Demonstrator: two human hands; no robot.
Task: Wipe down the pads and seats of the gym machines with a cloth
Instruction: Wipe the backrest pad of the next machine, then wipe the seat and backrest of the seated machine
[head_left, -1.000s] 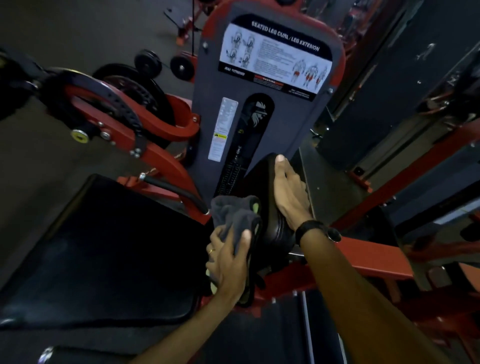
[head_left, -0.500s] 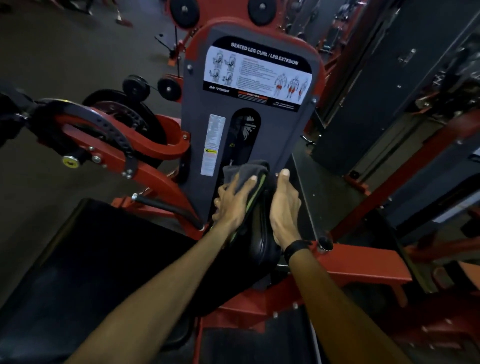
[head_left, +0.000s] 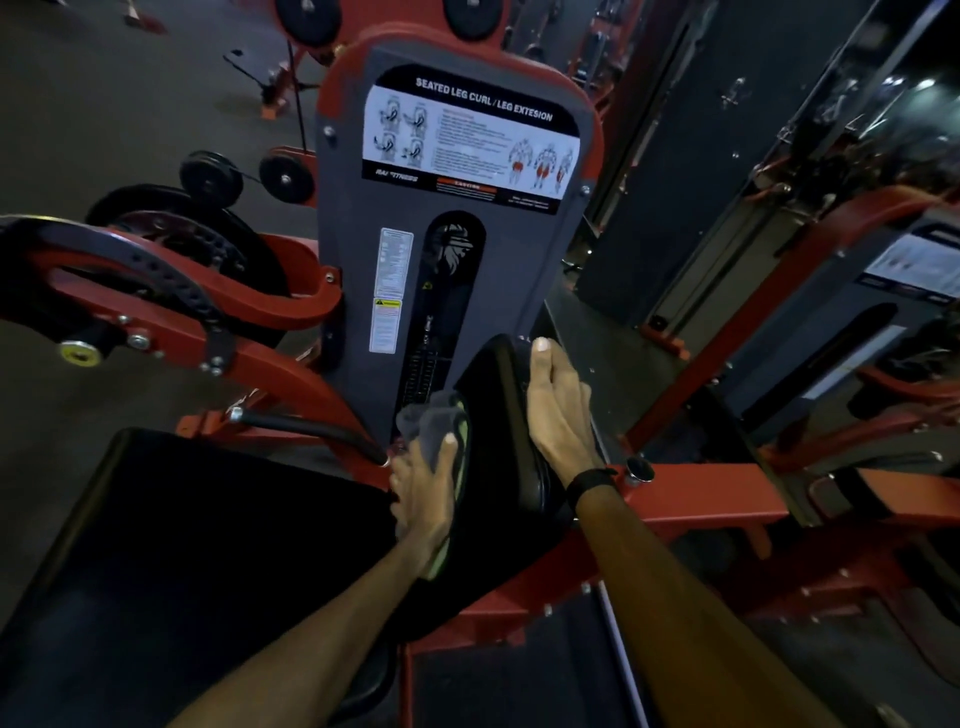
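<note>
The wiping is under way on the upright back pad of the seated leg curl machine. Nearest me the black seat lies at seven o'clock, not being touched. The left hand lies flat on the grey cloth, fingers spread, pressing it against the pad's left face at the middle of the view. The right hand rests along the pad's other side, fingers straight, steadying it. I'd judge the next stroke wants firm pressure along that face. Beyond, at twelve o'clock, rises the grey weight-stack shroud.
</note>
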